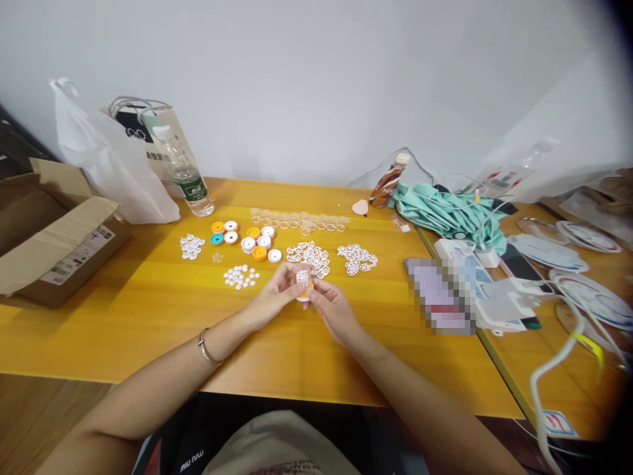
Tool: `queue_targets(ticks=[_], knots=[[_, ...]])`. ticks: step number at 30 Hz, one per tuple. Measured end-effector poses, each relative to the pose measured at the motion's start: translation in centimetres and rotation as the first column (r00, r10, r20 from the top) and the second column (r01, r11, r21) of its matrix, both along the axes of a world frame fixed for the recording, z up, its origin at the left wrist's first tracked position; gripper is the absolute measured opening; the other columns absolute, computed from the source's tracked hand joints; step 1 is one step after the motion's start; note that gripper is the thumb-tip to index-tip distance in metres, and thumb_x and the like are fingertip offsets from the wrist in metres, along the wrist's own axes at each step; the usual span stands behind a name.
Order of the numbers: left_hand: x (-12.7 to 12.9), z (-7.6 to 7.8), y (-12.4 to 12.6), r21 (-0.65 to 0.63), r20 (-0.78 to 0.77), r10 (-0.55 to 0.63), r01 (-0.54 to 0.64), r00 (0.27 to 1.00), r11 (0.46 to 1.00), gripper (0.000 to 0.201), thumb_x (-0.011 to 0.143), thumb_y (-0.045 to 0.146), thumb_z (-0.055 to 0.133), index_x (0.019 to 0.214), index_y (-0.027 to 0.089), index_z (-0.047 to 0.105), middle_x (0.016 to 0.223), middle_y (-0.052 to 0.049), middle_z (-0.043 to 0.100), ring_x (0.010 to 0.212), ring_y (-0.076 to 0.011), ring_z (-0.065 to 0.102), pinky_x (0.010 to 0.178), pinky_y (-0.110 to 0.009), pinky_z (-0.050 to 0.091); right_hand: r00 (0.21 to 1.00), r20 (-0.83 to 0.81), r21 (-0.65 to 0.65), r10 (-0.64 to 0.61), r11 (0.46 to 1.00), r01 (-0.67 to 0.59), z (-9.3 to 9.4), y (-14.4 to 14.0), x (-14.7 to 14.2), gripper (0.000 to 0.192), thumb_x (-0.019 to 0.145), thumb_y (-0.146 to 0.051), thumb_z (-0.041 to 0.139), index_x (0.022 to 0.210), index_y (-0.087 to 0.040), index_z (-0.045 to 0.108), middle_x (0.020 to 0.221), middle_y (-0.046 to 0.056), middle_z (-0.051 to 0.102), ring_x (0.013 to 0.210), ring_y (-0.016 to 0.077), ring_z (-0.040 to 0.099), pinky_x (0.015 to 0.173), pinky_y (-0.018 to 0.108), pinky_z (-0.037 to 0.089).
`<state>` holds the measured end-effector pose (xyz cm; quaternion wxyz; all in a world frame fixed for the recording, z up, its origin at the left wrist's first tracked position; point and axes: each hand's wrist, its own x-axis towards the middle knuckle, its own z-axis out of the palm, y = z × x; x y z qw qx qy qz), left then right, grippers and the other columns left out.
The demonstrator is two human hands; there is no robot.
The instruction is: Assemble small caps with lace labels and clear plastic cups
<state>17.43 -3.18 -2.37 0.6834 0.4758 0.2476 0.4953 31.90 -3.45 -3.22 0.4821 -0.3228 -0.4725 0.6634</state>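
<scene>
Going left to right: a cardboard box is sitting open at the left edge of the frame, half cut off, so I'm not seeing what's in it. Next to it a white plastic bag and a water bottle are standing at the back of the desk, probably pushed there to keep the middle free.

The small parts are lying in sorted groups across the upper middle: white discs, more white buttons, coloured caps in orange, teal and white, a row of clear rings, and two heaps of white lattice pieces. Sorted like that, each kind is within easy reach, I'd guess.

My left hand and right hand are meeting at the centre of the frame, both pinching one small piece, white with a bit of orange, lifted just above the desk. The fingers are covering most of it, so I'm not making out exactly what it is or how it's fitted together.

Off to the right, a pixelated patch is hiding something flat, and the teal cloth, cables and round plates past it are blurring into clutter.
</scene>
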Motion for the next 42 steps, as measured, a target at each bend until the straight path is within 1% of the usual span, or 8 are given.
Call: queue_targets(ticks=[5,10,12,16,24,32,39,42], knots=[[-0.1,-0.1,0.0,-0.027,0.034,-0.091,0.092,0.995,0.995,0.036,0.087,0.042,0.051,0.111,0.017,0.057,0.093,-0.009,0.058,0.076,-0.0171,0.055,0.064,-0.03,0.047,0.999,-0.036,-0.041,0.02,0.999,-0.021,-0.2,0.0,0.1,0.021,0.072,-0.04,0.066,0.071,-0.019,0.067,0.064,-0.001,0.058,0.055,0.0097,0.047,0.054,0.024,0.04],[-0.1,-0.2,0.1,-0.009,-0.029,0.065,-0.065,0.997,0.998,0.027,0.076,0.035,0.069,0.096,0.019,0.059,0.107,-0.005,0.055,0.086,-0.0156,0.055,0.073,-0.027,0.045,1.0,0.021,0.01,0.002,1.0,-0.002,-0.3,0.0,0.0,0.018,0.069,-0.035,0.071,0.083,-0.022,0.07,0.077,0.0,0.063,0.061,0.01,0.049,0.059,0.024,0.041],[-0.2,-0.1,0.1,-0.019,-0.04,0.053,-0.054,0.998,0.998,0.024,0.078,0.034,0.066,0.094,0.018,0.06,0.11,-0.006,0.054,0.087,-0.016,0.055,0.074,-0.028,0.045,1.0,0.0,-0.014,0.016,1.0,-0.016,-0.3,0.0,0.0,0.018,0.069,-0.036,0.071,0.081,-0.022,0.07,0.073,-0.001,0.062,0.059,0.0092,0.048,0.058,0.023,0.04],[-0.3,0.0,0.2,-0.058,0.009,-0.023,0.024,1.0,0.998,0.033,0.086,0.041,0.053,0.107,0.016,0.058,0.105,-0.01,0.057,0.086,-0.0186,0.054,0.069,-0.03,0.046,0.999,-0.038,-0.03,0.003,1.0,-0.004,-0.2,0.0,0.0,0.02,0.068,-0.039,0.072,0.076,-0.021,0.07,0.069,-0.001,0.061,0.058,0.0088,0.047,0.056,0.022,0.039],[-0.7,0.3,0.4,0.089,-0.142,0.077,-0.065,0.987,0.994,0.02,0.08,0.034,0.063,0.087,0.015,0.066,0.118,-0.009,0.052,0.098,-0.0196,0.051,0.084,-0.03,0.041,0.999,0.054,0.01,-0.01,1.0,0.01,-0.7,-0.1,0.1,0.019,0.07,-0.038,0.07,0.072,-0.02,0.067,0.062,-0.003,0.057,0.056,0.009,0.045,0.055,0.023,0.036],[-0.4,-0.1,0.2,0.08,-0.06,0.073,-0.068,0.996,0.994,0.024,0.081,0.037,0.061,0.092,0.017,0.068,0.107,-0.008,0.054,0.096,-0.0192,0.05,0.084,-0.029,0.039,0.997,0.069,0.012,-0.034,0.999,0.033,-0.9,0.0,0.0,0.027,0.068,-0.045,0.069,0.066,-0.019,0.064,0.058,-0.003,0.051,0.053,0.009,0.04,0.053,0.024,0.032],[-0.8,0.0,0.5,0.099,-0.095,0.05,-0.041,0.994,0.994,0.028,0.083,0.04,0.059,0.094,0.016,0.067,0.105,-0.009,0.056,0.097,-0.0208,0.051,0.083,-0.03,0.04,0.998,0.055,0.025,-0.039,0.999,0.038,-1.0,-0.1,0.0,0.026,0.069,-0.044,0.07,0.067,-0.019,0.065,0.057,-0.003,0.05,0.053,0.0081,0.038,0.052,0.023,0.031],[-1.5,0.7,0.9,0.168,-0.197,-0.035,0.069,0.98,0.983,0.034,0.081,0.043,0.06,0.104,0.017,0.064,0.107,-0.009,0.056,0.099,-0.0212,0.051,0.085,-0.032,0.041,0.999,0.018,0.018,-0.049,0.999,0.049,-0.8,0.0,0.0,0.026,0.068,-0.046,0.07,0.072,-0.02,0.068,0.064,-0.002,0.055,0.057,0.0091,0.041,0.053,0.023,0.033]])
